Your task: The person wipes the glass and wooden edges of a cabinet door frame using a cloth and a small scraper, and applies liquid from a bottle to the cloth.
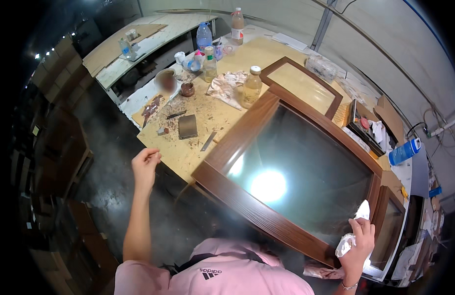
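A brown wooden frame (237, 201) with a dark glass pane (311, 182) lies tilted across the bench, and a bright light reflects off the glass. My right hand (359, 246) is closed around a crumpled white cloth or paper wipe (346, 243) at the frame's near right corner; part of the wipe sticks up past the fingers. Left of the frame, my left hand (145, 166) hovers by the bench edge with its fingers curled together, and nothing shows in it. Closest to it on the bench are a dark flat block (187, 127) and a thin metal blade (208, 141).
Behind the frame stand a jar of yellowish liquid (251, 88), a crumpled stained cloth (226, 89), a small brown pot (187, 89) and several bottles. A smaller glazed frame (306, 63) lies beyond. At right are a box of items (367, 129) and a blue bottle (404, 151).
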Motion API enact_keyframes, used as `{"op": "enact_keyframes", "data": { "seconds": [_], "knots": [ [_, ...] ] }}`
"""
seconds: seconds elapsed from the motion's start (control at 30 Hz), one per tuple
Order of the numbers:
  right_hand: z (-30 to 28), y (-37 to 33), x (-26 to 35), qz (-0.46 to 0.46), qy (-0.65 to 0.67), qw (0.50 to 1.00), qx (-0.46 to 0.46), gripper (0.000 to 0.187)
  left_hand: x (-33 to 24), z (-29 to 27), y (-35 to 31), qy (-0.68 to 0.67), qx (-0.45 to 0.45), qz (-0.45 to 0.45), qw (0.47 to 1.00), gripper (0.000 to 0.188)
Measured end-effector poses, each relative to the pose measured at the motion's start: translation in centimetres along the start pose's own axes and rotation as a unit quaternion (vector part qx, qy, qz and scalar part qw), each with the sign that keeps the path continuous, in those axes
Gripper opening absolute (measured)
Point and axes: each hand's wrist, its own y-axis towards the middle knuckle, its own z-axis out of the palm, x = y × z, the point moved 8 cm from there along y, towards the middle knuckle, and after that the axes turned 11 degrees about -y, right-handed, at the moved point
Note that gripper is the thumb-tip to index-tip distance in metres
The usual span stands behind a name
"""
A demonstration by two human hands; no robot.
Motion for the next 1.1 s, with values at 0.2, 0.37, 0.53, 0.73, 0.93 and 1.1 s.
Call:
{"op": "enact_keyframes", "data": {
  "seconds": [0.2, 0.37, 0.53, 0.73, 0.93, 1.1],
  "knots": [
    [0.4, -0.3, 0.6, 0.013, -0.075, 0.996, -0.056, 0.031, 12.0, 2.1, 8.4, 0.216, 0.047, -0.003, 0.975, 0.015],
    [0.6, -0.3, 0.4, 0.014, -0.093, 0.994, -0.061, 0.025, 10.2, 11.7, 8.9, 0.255, 0.173, 0.094, 0.947, 0.016],
    [0.7, 0.3, 1.0, 0.016, -0.084, 0.994, -0.062, 0.022, 10.5, 17.7, 6.8, 0.406, 0.234, 0.148, 0.871, 0.017],
    [0.4, 0.1, 1.1, 0.014, -0.100, 0.993, -0.059, 0.022, 11.7, 17.8, 6.7, 0.495, 0.241, 0.129, 0.825, 0.016],
    [0.3, 0.5, 1.0, 0.009, -0.086, 0.994, -0.059, 0.024, 11.5, 14.5, 6.9, 0.450, 0.185, 0.186, 0.854, 0.016],
    [0.4, 0.2, 0.6, 0.003, -0.085, 0.995, -0.057, 0.026, -2.9, 10.2, 2.4, 0.045, 0.101, 0.125, 0.986, 0.017]
  ]
}}
